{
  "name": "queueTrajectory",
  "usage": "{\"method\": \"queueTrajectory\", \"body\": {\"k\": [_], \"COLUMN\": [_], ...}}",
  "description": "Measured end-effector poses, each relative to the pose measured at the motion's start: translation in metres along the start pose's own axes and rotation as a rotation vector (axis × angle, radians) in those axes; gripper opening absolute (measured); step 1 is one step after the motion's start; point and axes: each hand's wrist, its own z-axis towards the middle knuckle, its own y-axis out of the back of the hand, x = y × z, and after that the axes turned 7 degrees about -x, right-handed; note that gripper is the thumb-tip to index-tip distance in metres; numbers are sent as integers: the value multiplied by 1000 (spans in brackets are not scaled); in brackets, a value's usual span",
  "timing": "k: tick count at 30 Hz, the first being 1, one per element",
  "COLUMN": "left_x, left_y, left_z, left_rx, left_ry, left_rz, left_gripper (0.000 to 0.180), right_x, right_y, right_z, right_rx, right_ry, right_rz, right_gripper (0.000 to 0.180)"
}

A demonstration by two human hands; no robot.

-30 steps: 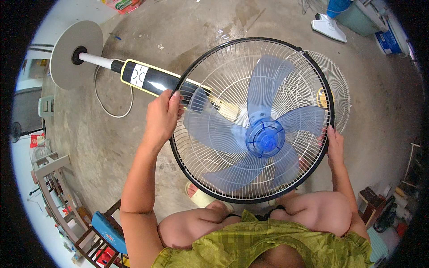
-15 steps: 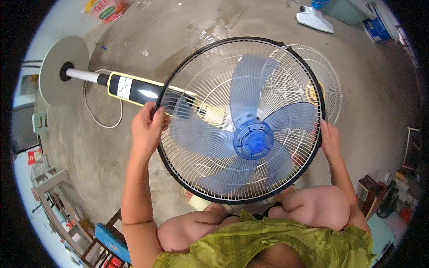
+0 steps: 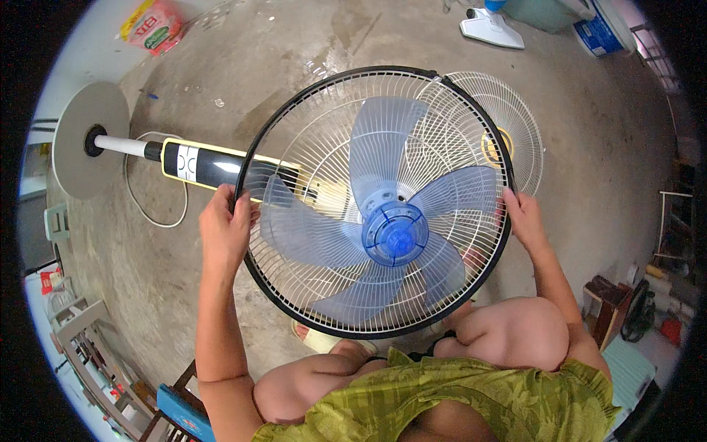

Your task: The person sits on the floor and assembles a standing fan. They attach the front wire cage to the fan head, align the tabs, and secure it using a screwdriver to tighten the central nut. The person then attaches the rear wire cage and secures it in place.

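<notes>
1. Left hand (image 3: 224, 228): closed on the black rim of the guard (image 3: 291, 129) at its left side, fingers curled over the edge, thumb toward the person.
2. Right hand (image 3: 524, 219): clasped on the same rim at its right side, palm against the outer edge. The two hands sit well apart, on opposite sides of the ring.
3. Guard: a round wire cage with a black outer band, facing up toward the camera, held just above the person's bare knees (image 3: 515, 331).
4. Blade (image 3: 383, 221): translucent blue, five-lobed, with a darker blue hub cap at the centre. It lies behind the wires, inside the guard.
5. Fan body: the pole (image 3: 121, 145) is white and lies flat on the floor (image 3: 589, 132), running left from the guard. A black and yellow control column (image 3: 213, 166) joins pole to head; its right end passes under the guard beside the left hand.
6. Base (image 3: 85, 151): a grey disc at the far left, standing on edge at the pole's end.
7. Cord (image 3: 143, 210): a pale loop on the floor below the pole.
8. Second grille (image 3: 515, 136): a white wire disc with a yellow centre, on the floor behind the guard's upper right, partly overlapped by it.
9. Floor: bare concrete with damp patches near the top.
10. Person: seated, green patterned garment (image 3: 479, 401) at the lower edge.
</notes>
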Motion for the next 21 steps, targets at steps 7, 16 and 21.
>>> {"method": "queueTrajectory", "body": {"k": [7, 16, 21], "left_x": [11, 9, 9], "left_y": [-5, 0, -4], "left_z": [3, 3, 7], "left_rx": [-9, 8, 13], "left_ry": [4, -16, -27], "left_rz": [-101, -45, -18], "left_gripper": [18, 20, 21], "right_x": [85, 194, 182], "right_y": [19, -36, -53], "right_z": [77, 141, 135], "right_rx": [-213, 147, -109], "right_ry": [582, 809, 932], "right_rz": [120, -193, -320], "right_gripper": [35, 29, 23]}}
